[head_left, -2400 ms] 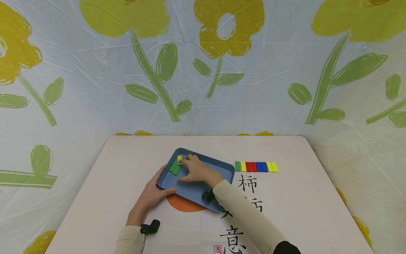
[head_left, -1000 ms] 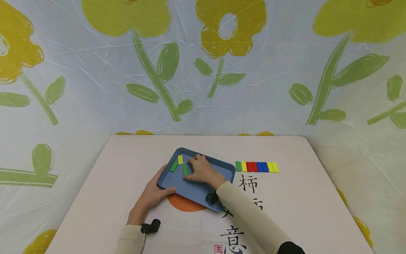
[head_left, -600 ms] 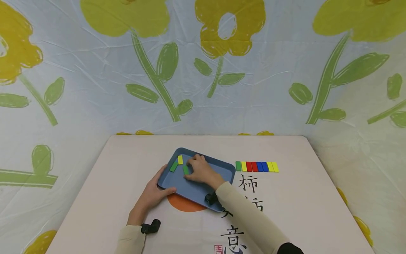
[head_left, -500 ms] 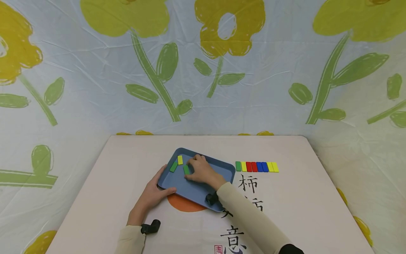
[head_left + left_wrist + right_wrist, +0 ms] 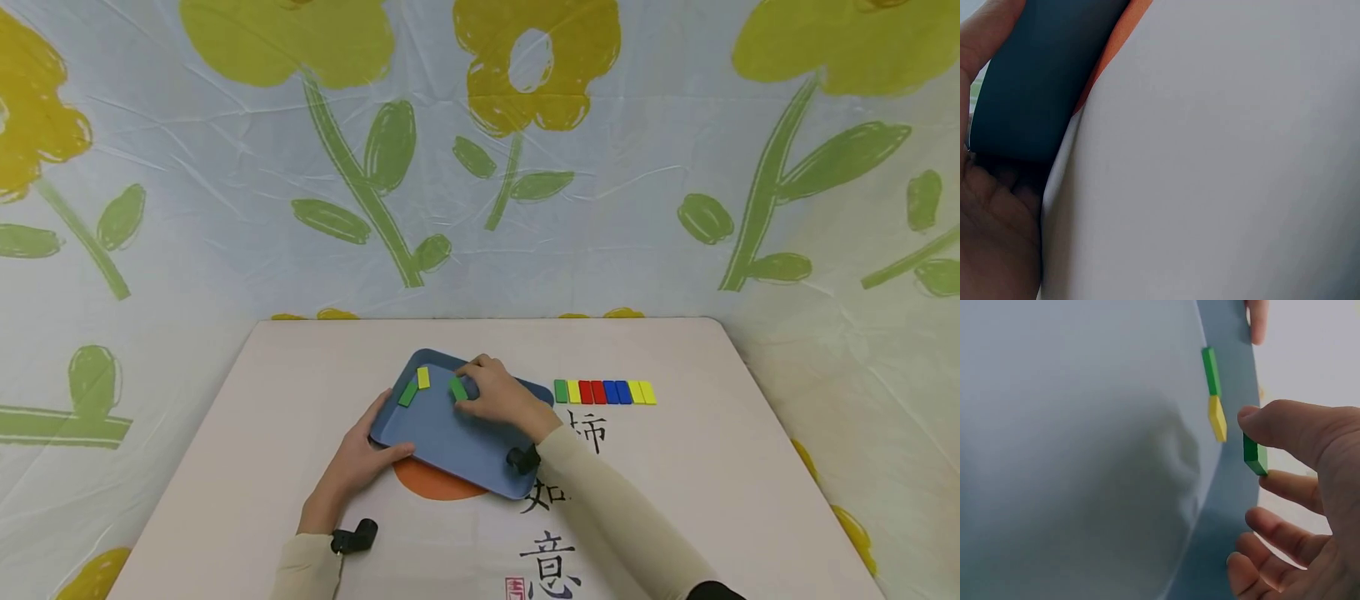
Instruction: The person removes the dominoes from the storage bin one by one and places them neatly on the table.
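My right hand [image 5: 508, 402] pinches a green domino block [image 5: 458, 389] between thumb and finger, raised above the blue tray [image 5: 450, 446]. In the right wrist view, the green block's lower end shows below my thumb [image 5: 1266, 425], and the other fingers are loosely bent. A yellow block [image 5: 423, 377] and a second green block [image 5: 408, 394] lie at the tray's far left end. At the tray's left corner my left hand [image 5: 356, 467] grips the rim, thumb on the near edge. The left wrist view shows its fingers [image 5: 1007, 178] curled beneath the tray [image 5: 1029, 94].
To the right of the tray, a straight row of coloured blocks [image 5: 597, 392] runs side by side on the table [image 5: 712, 483]: green, yellow, red, blue, yellow. Black printed characters [image 5: 550, 562] and an orange printed shape [image 5: 435, 483] mark the tabletop. A flower-print cloth [image 5: 247, 167] hangs behind.
My right hand first separated the blocks at the tray's left end. It then took one green block and has lifted it rightward. The left hand stays at the tray's corner.
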Demonstrator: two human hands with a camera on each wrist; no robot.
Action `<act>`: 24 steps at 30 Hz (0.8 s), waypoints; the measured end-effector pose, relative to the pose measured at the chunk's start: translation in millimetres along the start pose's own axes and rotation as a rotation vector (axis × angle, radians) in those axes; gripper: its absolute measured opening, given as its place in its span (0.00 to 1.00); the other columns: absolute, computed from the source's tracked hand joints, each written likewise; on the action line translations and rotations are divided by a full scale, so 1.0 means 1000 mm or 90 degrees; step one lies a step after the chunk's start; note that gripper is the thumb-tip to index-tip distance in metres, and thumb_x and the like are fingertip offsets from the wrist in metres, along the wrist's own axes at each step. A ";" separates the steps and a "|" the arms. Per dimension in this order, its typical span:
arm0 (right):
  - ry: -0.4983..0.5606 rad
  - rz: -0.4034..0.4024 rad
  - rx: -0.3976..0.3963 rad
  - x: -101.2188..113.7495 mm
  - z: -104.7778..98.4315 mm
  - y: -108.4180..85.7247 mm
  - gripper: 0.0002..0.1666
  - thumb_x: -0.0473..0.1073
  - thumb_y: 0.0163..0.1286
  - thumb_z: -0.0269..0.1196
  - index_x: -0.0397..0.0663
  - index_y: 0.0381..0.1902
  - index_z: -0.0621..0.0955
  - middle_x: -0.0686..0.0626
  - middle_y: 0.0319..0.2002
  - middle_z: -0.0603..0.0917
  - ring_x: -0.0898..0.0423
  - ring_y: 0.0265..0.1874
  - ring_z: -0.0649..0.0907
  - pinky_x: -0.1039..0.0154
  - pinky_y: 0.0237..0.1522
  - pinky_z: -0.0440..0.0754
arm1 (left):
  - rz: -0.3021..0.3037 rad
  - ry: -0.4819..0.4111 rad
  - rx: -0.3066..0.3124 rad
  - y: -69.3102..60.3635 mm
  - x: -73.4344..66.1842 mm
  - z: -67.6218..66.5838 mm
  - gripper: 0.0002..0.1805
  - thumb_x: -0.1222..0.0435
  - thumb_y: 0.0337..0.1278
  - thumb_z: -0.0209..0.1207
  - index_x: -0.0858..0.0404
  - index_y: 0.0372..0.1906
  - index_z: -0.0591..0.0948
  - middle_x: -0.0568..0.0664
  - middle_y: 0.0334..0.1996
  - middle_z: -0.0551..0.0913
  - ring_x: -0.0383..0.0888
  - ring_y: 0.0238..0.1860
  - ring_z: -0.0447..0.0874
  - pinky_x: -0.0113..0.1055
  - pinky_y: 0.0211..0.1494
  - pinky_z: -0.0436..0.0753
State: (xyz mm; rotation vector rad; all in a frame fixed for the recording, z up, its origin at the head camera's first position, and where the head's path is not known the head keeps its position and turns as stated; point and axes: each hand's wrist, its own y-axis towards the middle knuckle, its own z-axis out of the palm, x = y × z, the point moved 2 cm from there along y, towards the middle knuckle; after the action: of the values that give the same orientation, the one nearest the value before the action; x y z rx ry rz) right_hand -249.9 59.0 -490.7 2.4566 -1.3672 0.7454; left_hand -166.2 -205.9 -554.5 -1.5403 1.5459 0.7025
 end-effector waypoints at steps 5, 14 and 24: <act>-0.001 -0.007 -0.024 -0.011 -0.010 -0.007 0.31 0.50 0.68 0.71 0.45 0.65 0.80 0.39 0.63 0.76 0.44 0.59 0.76 0.49 0.59 0.81 | -0.001 0.004 -0.002 0.000 0.000 0.000 0.58 0.44 0.51 0.75 0.37 0.83 0.52 0.56 0.81 0.57 0.62 0.80 0.56 0.67 0.77 0.61; -0.016 0.020 -0.048 -0.035 -0.035 -0.028 0.31 0.50 0.67 0.72 0.43 0.64 0.80 0.37 0.63 0.76 0.40 0.61 0.77 0.43 0.60 0.81 | -0.002 0.007 -0.002 -0.001 0.001 -0.001 0.58 0.45 0.51 0.75 0.37 0.83 0.52 0.56 0.81 0.57 0.62 0.80 0.56 0.67 0.76 0.61; -0.025 0.067 -0.060 -0.070 -0.062 -0.071 0.33 0.51 0.69 0.71 0.41 0.66 0.78 0.33 0.65 0.74 0.33 0.64 0.74 0.37 0.61 0.79 | -0.003 0.006 -0.003 -0.001 0.002 -0.001 0.58 0.44 0.51 0.75 0.36 0.82 0.52 0.55 0.82 0.57 0.62 0.80 0.56 0.67 0.77 0.61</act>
State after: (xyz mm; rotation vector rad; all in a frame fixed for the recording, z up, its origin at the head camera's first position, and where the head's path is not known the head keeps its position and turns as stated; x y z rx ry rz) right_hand -240.5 174.2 -472.3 2.3536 -1.5200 0.6432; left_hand -165.3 -207.6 -555.6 -1.5521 1.5484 0.6973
